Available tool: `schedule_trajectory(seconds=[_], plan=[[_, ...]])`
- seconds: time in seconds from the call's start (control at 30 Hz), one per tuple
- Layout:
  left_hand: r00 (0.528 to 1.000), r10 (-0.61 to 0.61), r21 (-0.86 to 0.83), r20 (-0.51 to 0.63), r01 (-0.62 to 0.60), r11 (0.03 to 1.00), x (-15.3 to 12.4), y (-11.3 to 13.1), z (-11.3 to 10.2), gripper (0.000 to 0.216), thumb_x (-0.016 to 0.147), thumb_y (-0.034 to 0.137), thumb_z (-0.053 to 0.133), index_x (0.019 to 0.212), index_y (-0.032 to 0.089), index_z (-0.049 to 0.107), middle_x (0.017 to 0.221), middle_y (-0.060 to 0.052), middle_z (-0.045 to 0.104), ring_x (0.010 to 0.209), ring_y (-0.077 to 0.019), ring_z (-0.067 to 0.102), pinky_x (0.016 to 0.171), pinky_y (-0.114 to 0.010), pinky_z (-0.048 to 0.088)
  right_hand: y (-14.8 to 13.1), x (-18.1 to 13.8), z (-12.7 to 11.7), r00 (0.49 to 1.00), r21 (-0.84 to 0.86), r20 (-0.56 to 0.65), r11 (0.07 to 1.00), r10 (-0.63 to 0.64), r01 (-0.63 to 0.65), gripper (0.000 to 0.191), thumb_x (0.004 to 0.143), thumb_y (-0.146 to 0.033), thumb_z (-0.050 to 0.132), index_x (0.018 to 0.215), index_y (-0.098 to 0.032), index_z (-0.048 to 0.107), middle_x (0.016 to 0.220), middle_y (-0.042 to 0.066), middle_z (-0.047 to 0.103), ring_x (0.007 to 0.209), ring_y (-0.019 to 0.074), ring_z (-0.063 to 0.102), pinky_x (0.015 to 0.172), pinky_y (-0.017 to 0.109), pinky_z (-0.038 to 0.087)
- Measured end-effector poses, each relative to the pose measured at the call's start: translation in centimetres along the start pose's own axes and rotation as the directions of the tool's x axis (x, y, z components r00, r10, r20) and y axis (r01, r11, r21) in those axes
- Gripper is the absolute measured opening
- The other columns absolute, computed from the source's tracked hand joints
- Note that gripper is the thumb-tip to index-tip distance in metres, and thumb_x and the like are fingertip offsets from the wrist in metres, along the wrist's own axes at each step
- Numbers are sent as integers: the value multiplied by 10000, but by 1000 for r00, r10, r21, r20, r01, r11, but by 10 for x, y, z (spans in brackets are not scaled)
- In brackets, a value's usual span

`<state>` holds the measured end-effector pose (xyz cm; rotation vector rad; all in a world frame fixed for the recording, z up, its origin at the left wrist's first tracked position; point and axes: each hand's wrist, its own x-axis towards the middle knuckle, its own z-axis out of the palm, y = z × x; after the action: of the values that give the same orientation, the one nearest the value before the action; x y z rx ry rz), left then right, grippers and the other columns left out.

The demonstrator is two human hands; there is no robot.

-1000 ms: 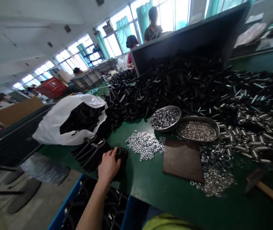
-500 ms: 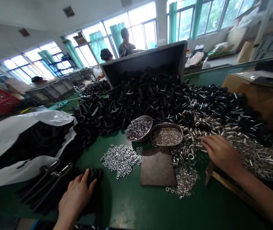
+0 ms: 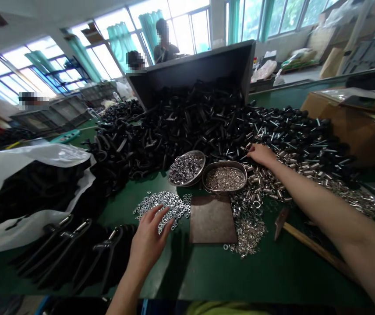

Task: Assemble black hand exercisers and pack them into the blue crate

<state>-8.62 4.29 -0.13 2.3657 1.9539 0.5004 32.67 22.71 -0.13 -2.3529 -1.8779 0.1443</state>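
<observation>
My left hand (image 3: 151, 232) hovers with fingers apart at the near edge of a pile of small silver nuts or washers (image 3: 174, 202). Nothing shows in it. My right hand (image 3: 262, 155) reaches to the far side, thumb and fingers pinched together where black parts with metal pins (image 3: 274, 124) meet silver coil-like sleeves (image 3: 268, 186). Whatever is between those fingertips is too small to make out. Between the hands lies a flat metal plate (image 3: 213, 221), with a round bowl (image 3: 190, 180) and an oval tin (image 3: 225, 189) of small metal pieces behind it.
A hammer (image 3: 309, 240) lies below my right forearm. Black handle-like parts (image 3: 105, 249) sit at front left, beside a white bag (image 3: 43, 151). A tilted grey crate (image 3: 200, 61) spills black parts (image 3: 187, 127). A cardboard box (image 3: 355, 122) stands right; people are at the back.
My left hand has left the black parts at front left and moved right to the nuts or washers. My right hand has moved farther away and slightly left. The view has shifted a little.
</observation>
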Motion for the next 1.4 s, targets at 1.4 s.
schedule_trajectory(seconds=[1.4], plan=[[940,-96,-776,328,326,540,-40,69,38,261,742,384,644,842,147,685,708,-27,608,646,-148,546,595,-245,414,18,-220,-1,968,-20,-57,970,-243,242,266,917,-261,386,997,-169,622,996,104,647,885,238,618,746,356,463]])
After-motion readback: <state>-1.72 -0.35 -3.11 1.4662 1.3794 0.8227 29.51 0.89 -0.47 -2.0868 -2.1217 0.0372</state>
